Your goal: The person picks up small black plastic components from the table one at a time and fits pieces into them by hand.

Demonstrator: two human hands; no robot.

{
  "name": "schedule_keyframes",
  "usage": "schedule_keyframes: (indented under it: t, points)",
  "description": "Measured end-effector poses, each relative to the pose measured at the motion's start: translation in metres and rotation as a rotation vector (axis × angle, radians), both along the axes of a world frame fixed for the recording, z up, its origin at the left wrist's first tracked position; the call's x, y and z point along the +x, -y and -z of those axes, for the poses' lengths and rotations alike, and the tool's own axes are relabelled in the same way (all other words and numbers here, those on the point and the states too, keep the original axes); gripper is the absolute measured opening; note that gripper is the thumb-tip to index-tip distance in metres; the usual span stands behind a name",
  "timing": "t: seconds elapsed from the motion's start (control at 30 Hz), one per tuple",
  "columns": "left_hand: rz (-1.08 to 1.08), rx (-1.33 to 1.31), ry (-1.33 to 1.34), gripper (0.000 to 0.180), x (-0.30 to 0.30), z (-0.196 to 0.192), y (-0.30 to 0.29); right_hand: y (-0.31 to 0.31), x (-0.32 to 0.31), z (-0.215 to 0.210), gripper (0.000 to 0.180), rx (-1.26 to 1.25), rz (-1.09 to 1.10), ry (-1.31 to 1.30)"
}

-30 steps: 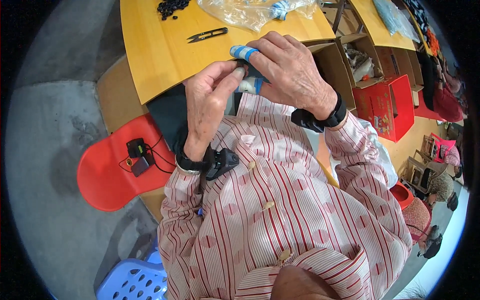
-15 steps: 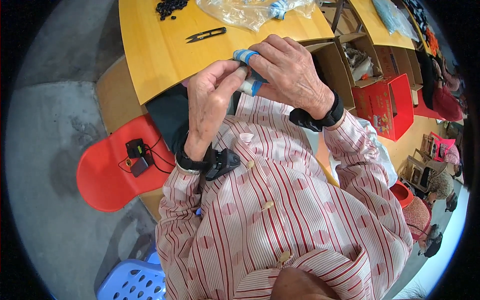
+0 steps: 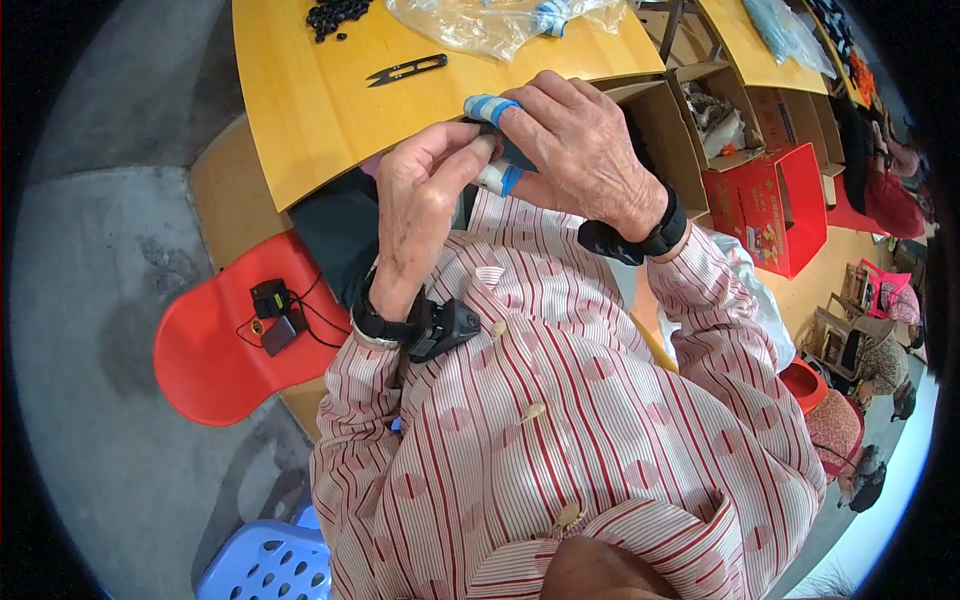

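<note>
My left hand (image 3: 418,205) and my right hand (image 3: 595,150) meet at the table's near edge, fingers closed and tips together. Between the left thumb and forefinger and the right fingertips sits something small and dark, mostly covered, so its kind does not show. Blue-and-white striped wrapping (image 3: 490,108) covers the right forefinger, and another white-and-blue wrap (image 3: 498,178) is round the right thumb. Black straps circle both wrists. Just beyond my hands, a pair of black thread snips (image 3: 408,70) lies on the yellow table (image 3: 300,130).
Small black pieces (image 3: 338,15) are heaped at the table's far left, beside a clear plastic bag (image 3: 470,25). To the right stand open cardboard boxes (image 3: 720,115) and a red box (image 3: 765,215). A red stool (image 3: 215,340) carries black devices and cables. Other people sit far right.
My hands stay together in almost the same place, with only a slight shift of the fingers. The table and its contents sit a little further up and left in the view.
</note>
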State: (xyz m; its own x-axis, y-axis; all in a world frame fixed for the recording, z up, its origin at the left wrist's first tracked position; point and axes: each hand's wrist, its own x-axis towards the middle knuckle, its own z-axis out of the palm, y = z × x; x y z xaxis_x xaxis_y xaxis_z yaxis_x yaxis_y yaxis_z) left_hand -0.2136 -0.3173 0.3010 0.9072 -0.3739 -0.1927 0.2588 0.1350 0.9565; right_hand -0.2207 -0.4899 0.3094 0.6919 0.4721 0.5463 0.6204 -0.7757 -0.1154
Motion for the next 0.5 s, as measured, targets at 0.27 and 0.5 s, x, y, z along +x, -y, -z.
schedule_keyframes:
  t: [0.27, 0.5]
  points:
    - [0.004, 0.029, 0.022, 0.021, -0.001, 0.002, 0.000, 0.000, -0.005, 0.003, 0.039, -0.014, 0.004, -0.074]
    - [0.066, 0.015, -0.032, 0.023, 0.004, 0.003, -0.005, -0.002, -0.001, 0.012, 0.038, 0.042, -0.008, -0.095]
